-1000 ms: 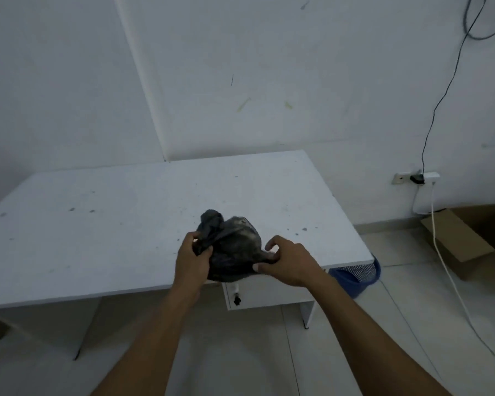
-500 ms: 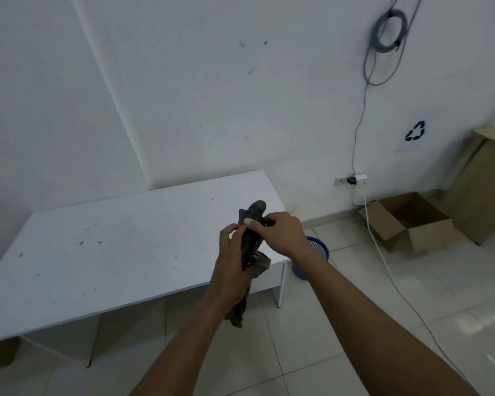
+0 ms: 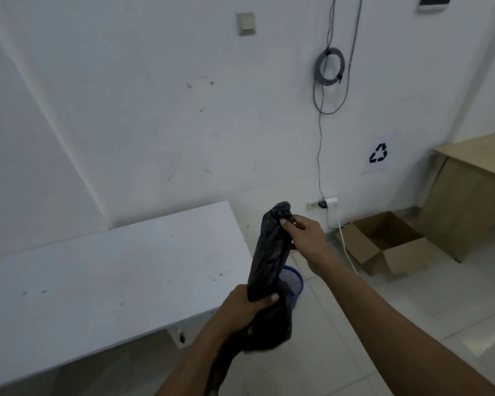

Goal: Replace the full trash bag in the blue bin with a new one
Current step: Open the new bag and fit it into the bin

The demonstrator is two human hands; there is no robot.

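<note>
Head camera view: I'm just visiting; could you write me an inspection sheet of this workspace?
Surface: white table, flecked with small dark marks.
Job's things: black trash bag stretched out in the air; blue bin on the floor behind it, partly hidden.
Clutter: open cardboard box on the floor by the wall.
Hands: left hand grips the bag's lower part; right hand pinches its top end.
Cables: coiled grey cable hanging on the wall; white cord trailing from the wall socket.
Surroundings: recycling sign on the wall; wooden desk at right.

Right of table (image 3: 97, 281), seemingly just beside it, stands bin (image 3: 294, 284); box (image 3: 389, 247) farther right.
</note>
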